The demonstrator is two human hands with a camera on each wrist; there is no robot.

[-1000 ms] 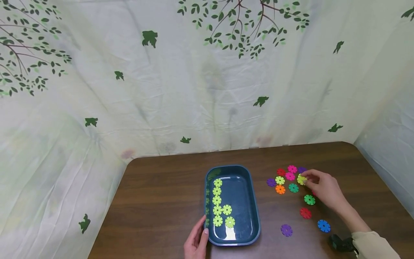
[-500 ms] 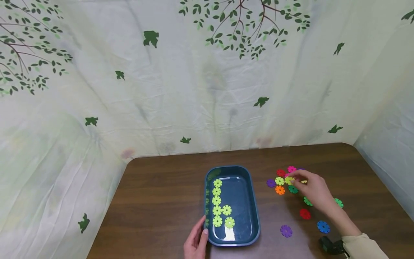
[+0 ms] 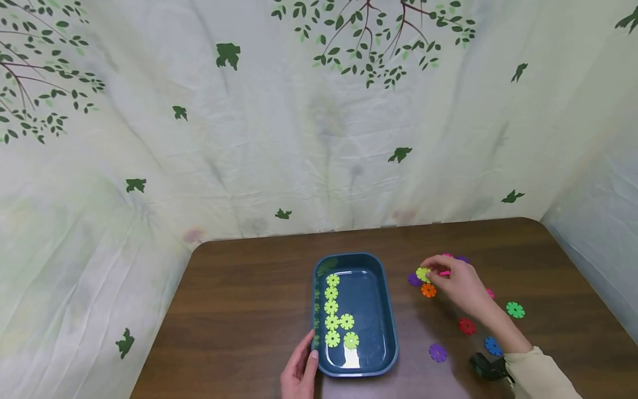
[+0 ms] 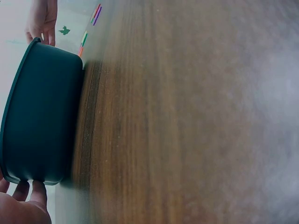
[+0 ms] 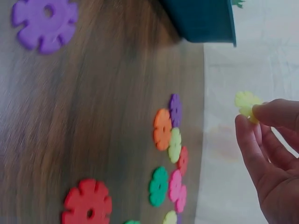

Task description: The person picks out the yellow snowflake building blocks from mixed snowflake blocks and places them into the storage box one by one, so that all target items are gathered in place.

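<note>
In the head view, my right hand (image 3: 461, 285) pinches a yellow-green flower-shaped disc (image 3: 422, 274) between thumb and fingertips, above the loose discs. The right wrist view has this held disc (image 5: 245, 100) raised off the table. My left hand (image 3: 299, 374) holds the near left edge of a dark blue tray (image 3: 391, 310), its thumb and fingers at the rim. From the left wrist view, left fingers (image 4: 37, 191) touch the tray's outer wall (image 4: 42, 112). Inside the tray lie several yellow-green discs (image 3: 331, 306), mostly in a column along its left side.
Loose discs lie right of the tray: orange (image 3: 428, 290), purple (image 3: 438, 353), red (image 3: 467, 326), blue (image 3: 493, 346) and green (image 3: 515, 310). My right hand hides some. Another yellow-green disc (image 5: 174, 145) lies among them. A leaf-printed cloth (image 3: 249, 138) hangs behind the table.
My right hand has carried the yellow-green disc leftward from the far right of the loose discs towards the tray. My left hand and the tray have stayed in place.
</note>
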